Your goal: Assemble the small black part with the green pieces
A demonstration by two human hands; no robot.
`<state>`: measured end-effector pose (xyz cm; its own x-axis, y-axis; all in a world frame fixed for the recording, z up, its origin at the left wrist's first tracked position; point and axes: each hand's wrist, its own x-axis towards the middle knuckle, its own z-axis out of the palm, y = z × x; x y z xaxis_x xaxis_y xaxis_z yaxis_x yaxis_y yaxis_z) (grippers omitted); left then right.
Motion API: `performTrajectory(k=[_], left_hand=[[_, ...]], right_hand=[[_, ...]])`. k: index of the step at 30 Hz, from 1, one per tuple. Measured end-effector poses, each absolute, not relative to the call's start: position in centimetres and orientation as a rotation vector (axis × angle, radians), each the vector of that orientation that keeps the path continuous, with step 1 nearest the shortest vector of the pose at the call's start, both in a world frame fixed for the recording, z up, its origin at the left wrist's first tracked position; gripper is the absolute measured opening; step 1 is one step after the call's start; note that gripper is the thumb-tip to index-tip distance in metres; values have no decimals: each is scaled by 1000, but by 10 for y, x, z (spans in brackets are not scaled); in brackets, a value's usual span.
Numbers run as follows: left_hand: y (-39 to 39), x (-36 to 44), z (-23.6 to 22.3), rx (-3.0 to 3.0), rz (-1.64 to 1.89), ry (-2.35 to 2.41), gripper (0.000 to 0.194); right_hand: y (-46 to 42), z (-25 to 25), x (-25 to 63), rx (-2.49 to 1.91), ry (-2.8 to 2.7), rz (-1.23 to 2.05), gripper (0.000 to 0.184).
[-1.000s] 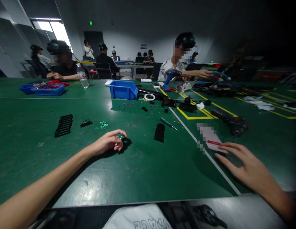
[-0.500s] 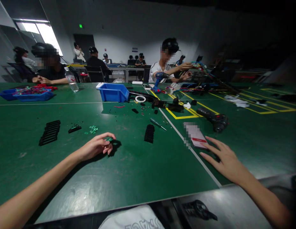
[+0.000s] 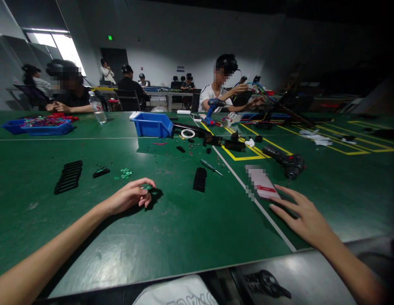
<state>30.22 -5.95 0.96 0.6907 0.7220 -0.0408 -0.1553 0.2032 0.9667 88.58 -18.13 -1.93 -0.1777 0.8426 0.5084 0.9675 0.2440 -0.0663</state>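
My left hand (image 3: pixel 130 198) hovers over or rests on the green table, thumb and fingers curled around a small green circuit board (image 3: pixel 148 187). My right hand (image 3: pixel 303 214) lies with fingers spread at the lower right edge of a phone (image 3: pixel 263 181) that has a red band on its screen. The fingertips touch or nearly touch that edge. Beyond my left hand are a small pile of green boards (image 3: pixel 124 174) and a black part (image 3: pixel 101 172) with green bits on it. A black slotted part (image 3: pixel 199 179) and a screwdriver (image 3: pixel 211 167) lie between my hands.
A ribbed black rack (image 3: pixel 68 177) sits at left. Farther back stand a blue bin (image 3: pixel 152 125), a water bottle (image 3: pixel 98 108), blue trays of wires (image 3: pixel 47 129) and a blue drill (image 3: pixel 212 111). A black drill (image 3: pixel 286 161) lies beyond the phone. Co-workers sit across the table.
The view has swung to the right, so things appear farther left. My right fingers have drawn back from over the phone's screen to its edge. My left hand keeps its hold.
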Motion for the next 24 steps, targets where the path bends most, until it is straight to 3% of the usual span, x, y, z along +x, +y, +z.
performTrajectory(k=[10, 18, 24], left_hand=[[-60, 302, 10, 1222, 654, 558, 29], [-60, 302, 10, 1209, 658, 555, 29], [-60, 303, 11, 1203, 659, 559, 29]], right_hand=[[-175, -25, 888, -1748, -2052, -363, 43], [-163, -18, 876, -1745, -2065, -378, 76], [-142, -17, 864, -1762, -1982, -376, 78]])
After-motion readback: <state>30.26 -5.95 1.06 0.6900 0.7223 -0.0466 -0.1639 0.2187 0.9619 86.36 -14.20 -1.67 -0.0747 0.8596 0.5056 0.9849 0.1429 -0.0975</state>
